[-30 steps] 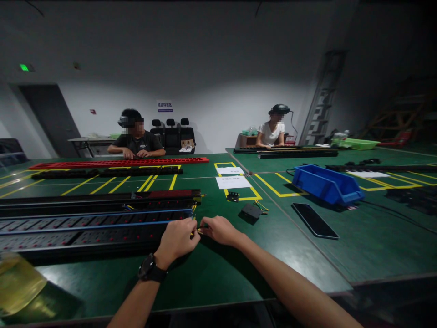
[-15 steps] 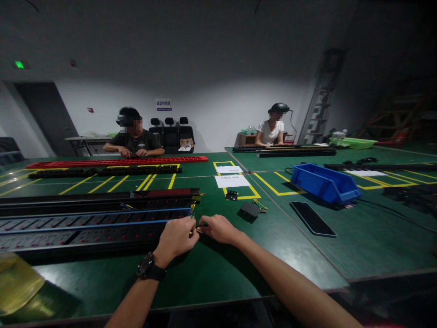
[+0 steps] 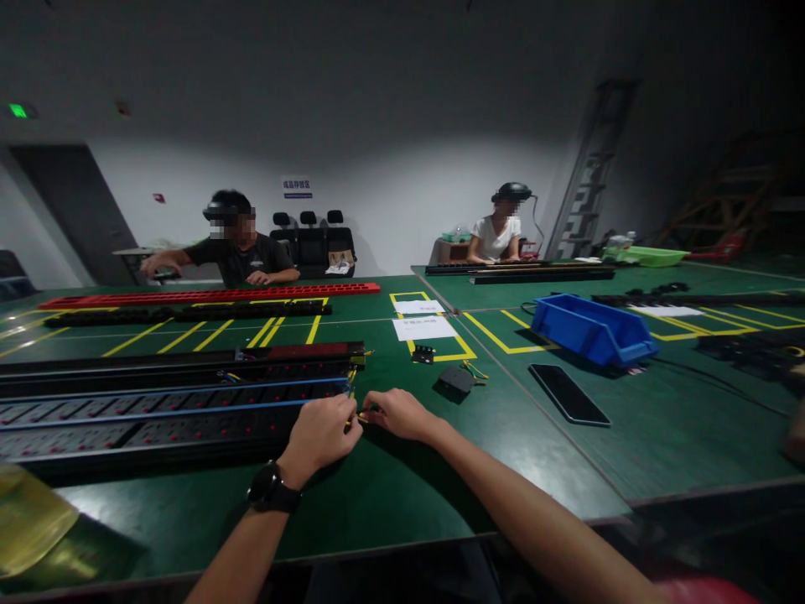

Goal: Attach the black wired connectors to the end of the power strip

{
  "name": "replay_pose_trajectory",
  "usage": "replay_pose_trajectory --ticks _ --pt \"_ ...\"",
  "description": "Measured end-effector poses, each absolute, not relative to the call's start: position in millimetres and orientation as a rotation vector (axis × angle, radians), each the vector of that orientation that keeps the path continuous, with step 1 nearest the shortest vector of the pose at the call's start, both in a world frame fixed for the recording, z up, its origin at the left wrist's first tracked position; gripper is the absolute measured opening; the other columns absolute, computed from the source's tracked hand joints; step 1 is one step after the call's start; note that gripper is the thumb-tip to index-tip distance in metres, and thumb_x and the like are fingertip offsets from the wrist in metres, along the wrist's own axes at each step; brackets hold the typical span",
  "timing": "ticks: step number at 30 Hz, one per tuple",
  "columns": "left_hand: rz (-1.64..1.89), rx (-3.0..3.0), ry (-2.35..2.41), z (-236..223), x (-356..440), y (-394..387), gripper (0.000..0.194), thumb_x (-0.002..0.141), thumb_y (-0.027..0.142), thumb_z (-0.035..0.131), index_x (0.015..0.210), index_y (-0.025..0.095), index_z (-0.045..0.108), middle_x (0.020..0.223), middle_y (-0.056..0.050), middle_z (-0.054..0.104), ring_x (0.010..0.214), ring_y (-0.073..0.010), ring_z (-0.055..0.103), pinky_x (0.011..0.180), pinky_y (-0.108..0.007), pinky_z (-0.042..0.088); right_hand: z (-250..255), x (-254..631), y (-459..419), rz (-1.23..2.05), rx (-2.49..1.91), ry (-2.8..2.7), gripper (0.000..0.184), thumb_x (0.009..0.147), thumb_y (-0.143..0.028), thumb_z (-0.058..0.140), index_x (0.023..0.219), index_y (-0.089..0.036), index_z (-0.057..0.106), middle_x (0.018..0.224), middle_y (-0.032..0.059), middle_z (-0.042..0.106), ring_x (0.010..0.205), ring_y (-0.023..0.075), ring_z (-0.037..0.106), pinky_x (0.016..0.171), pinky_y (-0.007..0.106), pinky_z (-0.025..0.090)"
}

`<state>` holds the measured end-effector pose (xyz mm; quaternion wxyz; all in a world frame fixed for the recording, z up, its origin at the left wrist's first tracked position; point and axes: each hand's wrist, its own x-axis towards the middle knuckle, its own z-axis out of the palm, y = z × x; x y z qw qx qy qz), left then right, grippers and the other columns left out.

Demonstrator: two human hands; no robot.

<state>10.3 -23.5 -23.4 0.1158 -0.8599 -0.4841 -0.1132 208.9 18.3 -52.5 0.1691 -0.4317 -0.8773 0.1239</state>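
My left hand point(image 3: 322, 434), with a dark watch point(image 3: 272, 488) on its wrist, is closed at the right end of a long black rail point(image 3: 157, 432) dotted with red. Its fingertips pinch a thin yellow wire point(image 3: 353, 394) coming from the rail's end. Close beside it, my right hand point(image 3: 403, 414) pinches a short wire end point(image 3: 363, 417), dark and yellow. The fingers partly hide where the wires meet. A black box point(image 3: 457, 382) with coloured leads and a small black part point(image 3: 423, 355) lie beyond my right hand.
A phone point(image 3: 568, 393) and a blue bin point(image 3: 593, 330) stand to the right on the green table point(image 3: 478, 470). White papers point(image 3: 425, 329) lie ahead. A yellowish container point(image 3: 31, 520) is at the near left. Two people point(image 3: 242, 252) sit across, behind a long red rail point(image 3: 214, 295).
Both my hands stay together at the wires, with little movement. The co-worker at the left has stretched an arm out to the side. My view has shifted slightly.
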Motion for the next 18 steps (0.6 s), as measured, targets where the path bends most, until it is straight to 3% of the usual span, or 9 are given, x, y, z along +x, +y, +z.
replay_pose_trajectory --ticks 5,10,18 --pt "-0.379 -2.422 -1.375 -24 12 -31 0.017 0.091 0.023 0.051 0.084 0.018 0.066 0.09 -0.009 0.065 0.085 -0.0224 0.058 0.073 -0.034 0.042 -42 229 30 0.257 -1.289 -2.427 0.022 0.1 -0.038 0.055 0.109 -0.027 0.072 0.094 0.0028 0.076 0.085 0.0183 0.069 0.07 0.024 0.039" --pt "-0.444 -2.324 -1.414 -26 15 -37 0.02 0.091 0.029 0.053 0.084 0.018 0.068 0.094 -0.01 0.061 0.09 -0.0247 0.054 0.078 -0.038 0.042 -30 284 59 -0.017 -1.748 -1.955 0.037 0.105 -0.039 0.039 0.114 -0.023 0.07 0.097 0.0082 0.076 0.086 0.0212 0.069 0.07 0.026 0.04" --pt "-0.514 -2.262 -1.454 -33 17 -40 0.022 0.092 0.03 0.052 0.082 0.018 0.068 0.091 -0.009 0.059 0.089 -0.0254 0.053 0.078 -0.04 0.041 -35 357 73 -0.133 -2.18 -1.616 0.039 0.103 -0.032 0.039 0.112 -0.017 0.074 0.104 0.0174 0.074 0.092 0.026 0.069 0.077 0.033 0.043"
